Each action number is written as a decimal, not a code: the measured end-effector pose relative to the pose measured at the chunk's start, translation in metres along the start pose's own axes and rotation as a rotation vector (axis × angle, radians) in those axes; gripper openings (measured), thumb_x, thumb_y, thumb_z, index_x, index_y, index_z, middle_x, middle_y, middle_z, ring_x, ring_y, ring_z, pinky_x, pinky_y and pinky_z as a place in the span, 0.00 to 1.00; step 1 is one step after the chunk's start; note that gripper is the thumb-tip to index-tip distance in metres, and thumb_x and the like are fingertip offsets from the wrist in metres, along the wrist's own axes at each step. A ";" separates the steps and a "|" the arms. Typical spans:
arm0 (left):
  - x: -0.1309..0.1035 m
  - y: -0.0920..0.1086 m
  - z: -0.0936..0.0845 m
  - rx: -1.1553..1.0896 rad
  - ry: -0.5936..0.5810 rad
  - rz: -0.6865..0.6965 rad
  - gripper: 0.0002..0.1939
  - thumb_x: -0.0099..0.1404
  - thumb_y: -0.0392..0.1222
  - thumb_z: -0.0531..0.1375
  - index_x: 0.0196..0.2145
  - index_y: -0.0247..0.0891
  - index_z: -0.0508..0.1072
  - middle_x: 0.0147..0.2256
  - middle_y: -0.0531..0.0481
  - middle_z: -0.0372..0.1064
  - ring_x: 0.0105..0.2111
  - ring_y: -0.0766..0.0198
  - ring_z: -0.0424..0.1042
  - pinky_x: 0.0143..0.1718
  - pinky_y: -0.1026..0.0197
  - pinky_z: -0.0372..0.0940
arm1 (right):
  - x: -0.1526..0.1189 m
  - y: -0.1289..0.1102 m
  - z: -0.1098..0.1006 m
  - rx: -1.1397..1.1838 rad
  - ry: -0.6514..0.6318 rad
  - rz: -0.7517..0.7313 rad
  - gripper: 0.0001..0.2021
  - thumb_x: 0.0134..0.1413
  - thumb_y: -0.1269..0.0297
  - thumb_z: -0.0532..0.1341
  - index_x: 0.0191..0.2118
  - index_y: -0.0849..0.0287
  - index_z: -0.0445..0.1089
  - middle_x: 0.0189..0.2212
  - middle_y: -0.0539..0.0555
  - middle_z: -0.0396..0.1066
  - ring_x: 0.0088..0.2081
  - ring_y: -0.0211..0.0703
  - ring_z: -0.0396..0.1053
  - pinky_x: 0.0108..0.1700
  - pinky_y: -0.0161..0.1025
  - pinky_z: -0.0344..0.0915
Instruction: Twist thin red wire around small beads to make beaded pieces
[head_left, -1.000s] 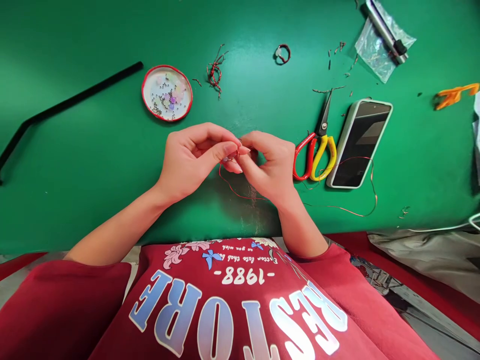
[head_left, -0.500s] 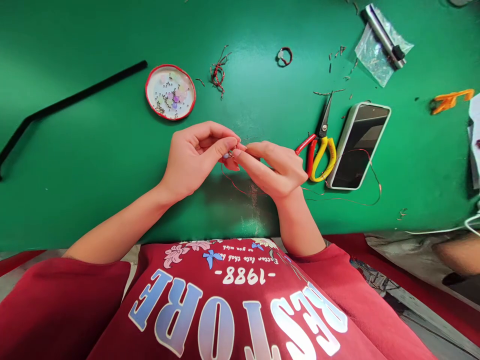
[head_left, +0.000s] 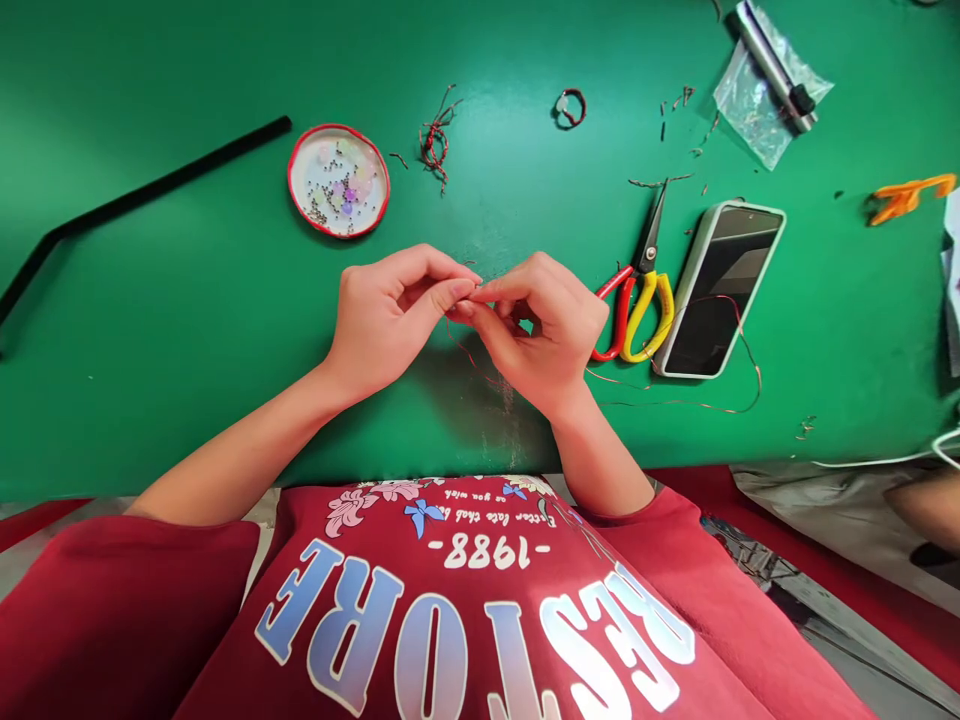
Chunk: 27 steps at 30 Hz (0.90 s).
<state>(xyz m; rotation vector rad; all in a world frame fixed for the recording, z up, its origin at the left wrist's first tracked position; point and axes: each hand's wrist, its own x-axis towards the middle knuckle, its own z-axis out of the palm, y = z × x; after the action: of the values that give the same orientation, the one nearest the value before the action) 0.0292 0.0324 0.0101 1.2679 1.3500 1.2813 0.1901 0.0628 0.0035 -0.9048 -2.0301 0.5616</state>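
Observation:
My left hand (head_left: 386, 325) is closed in a pinch at the middle, thumb against forefinger, and a thin reddish cord (head_left: 471, 357) hangs down from its fingertips. Against these fingertips my right hand (head_left: 551, 335) is closed too, its thumb and forefinger pressed together at the same spot. The fingers mostly hide the small piece between them. Past my right wrist the cord carries on in a loose loop that lies partly over the phone (head_left: 705, 330).
Right of my hands lie scissors (head_left: 646, 300) with red and yellow handles. Beyond my hands are a red-rimmed lid (head_left: 304, 205) of beads, a knotted cord bundle (head_left: 435, 145) and a small cord ring (head_left: 571, 108). A silver tube (head_left: 772, 65) rests on a plastic bag.
My right hand has turned, and its forefinger and thumb have closed in on the left fingertips. The pale bead that showed under the left thumb is now hidden.

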 end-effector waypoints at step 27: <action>-0.001 0.005 0.007 -0.229 0.017 -0.218 0.09 0.61 0.50 0.68 0.34 0.44 0.78 0.30 0.58 0.79 0.31 0.67 0.81 0.38 0.61 0.81 | 0.013 0.003 -0.015 0.265 -0.127 0.512 0.24 0.55 0.41 0.66 0.25 0.59 0.72 0.22 0.48 0.64 0.24 0.31 0.57 0.26 0.34 0.56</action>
<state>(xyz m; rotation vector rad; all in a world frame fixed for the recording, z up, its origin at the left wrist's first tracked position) 0.0371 0.0322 0.0147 0.9288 1.2739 1.2547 0.1983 0.0760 0.0166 -1.2521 -1.7699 1.1625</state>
